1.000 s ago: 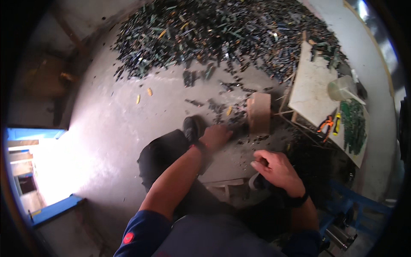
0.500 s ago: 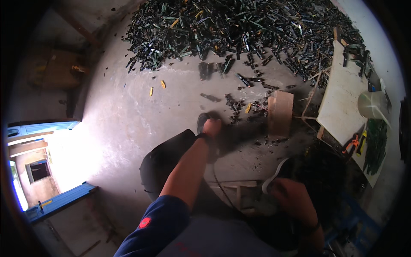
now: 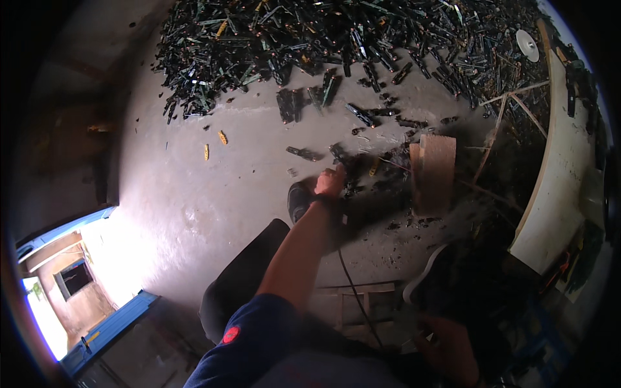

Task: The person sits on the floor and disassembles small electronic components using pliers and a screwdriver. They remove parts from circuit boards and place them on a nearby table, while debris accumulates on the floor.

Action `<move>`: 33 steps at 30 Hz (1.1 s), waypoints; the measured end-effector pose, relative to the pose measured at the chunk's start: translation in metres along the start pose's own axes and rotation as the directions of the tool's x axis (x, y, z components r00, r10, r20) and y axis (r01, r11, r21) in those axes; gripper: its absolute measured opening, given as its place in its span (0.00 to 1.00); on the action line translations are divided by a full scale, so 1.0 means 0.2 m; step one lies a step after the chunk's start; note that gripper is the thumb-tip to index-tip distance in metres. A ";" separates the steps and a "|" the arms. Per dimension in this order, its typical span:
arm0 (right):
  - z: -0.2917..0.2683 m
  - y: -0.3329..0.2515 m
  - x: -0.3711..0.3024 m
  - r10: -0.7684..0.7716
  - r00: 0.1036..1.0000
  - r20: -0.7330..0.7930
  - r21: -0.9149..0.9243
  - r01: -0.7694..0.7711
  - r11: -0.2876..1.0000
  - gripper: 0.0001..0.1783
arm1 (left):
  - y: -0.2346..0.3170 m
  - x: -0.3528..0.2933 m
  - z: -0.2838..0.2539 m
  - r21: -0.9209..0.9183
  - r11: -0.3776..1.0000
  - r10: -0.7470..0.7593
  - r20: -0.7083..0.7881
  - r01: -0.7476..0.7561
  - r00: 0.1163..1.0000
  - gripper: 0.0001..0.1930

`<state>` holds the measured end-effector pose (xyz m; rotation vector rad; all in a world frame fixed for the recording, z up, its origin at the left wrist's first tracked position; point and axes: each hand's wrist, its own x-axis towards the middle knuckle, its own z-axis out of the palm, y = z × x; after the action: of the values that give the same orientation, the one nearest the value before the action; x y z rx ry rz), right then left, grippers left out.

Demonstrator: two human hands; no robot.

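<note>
My left hand [image 3: 330, 182] reaches down to the floor beside my dark shoe [image 3: 299, 202]. Its fingers are closed together, and the fingertips meet the near end of a small dark elongated piece [image 3: 336, 153]. Another dark strip [image 3: 302, 154] lies just left of that, and more dark scraps lie to the right. Low in the picture and in deep shadow, my right hand [image 3: 449, 346] is held close to my body with its fingers curled. A small pale glint shows at its fingers; what it holds is too dark to make out.
A large heap of dark narrow parts [image 3: 310, 39] covers the far floor. Two yellow pieces [image 3: 222, 137] lie left of centre. A brown block [image 3: 435, 174] stands to the right, before a pale board [image 3: 559, 171]. A cable [image 3: 352, 281] trails below my left forearm. Bright doorway [image 3: 107, 258] at left.
My left hand has moved slightly forward and right, up to the dark piece. My right hand has dropped lower and nearer my body. The whole view has shifted, and a white disc now shows at far right.
</note>
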<state>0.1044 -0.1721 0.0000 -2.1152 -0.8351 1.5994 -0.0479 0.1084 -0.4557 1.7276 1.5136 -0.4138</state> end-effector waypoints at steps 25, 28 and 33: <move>-0.01 0.12 -0.05 -0.414 0.903 -0.111 -0.255 0.377 0.891 0.22 | 0.40 -0.35 -0.10 -0.040 0.999 0.021 -0.296 -0.035 0.955 0.23; 0.00 0.10 -0.06 -0.450 0.879 -0.156 -0.247 0.406 0.880 0.21 | 0.41 -0.40 -0.19 -0.227 0.945 0.175 -0.260 -0.237 0.950 0.22; 0.09 0.19 0.07 -0.422 0.858 -0.292 -0.377 0.302 0.876 0.15 | 0.67 -0.65 -0.32 -0.474 0.781 0.333 -0.235 -0.407 0.913 0.22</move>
<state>0.0990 -0.1940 -0.0386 -2.1908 -1.3354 0.8799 0.0321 0.0677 -0.2794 1.5785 1.1832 0.3082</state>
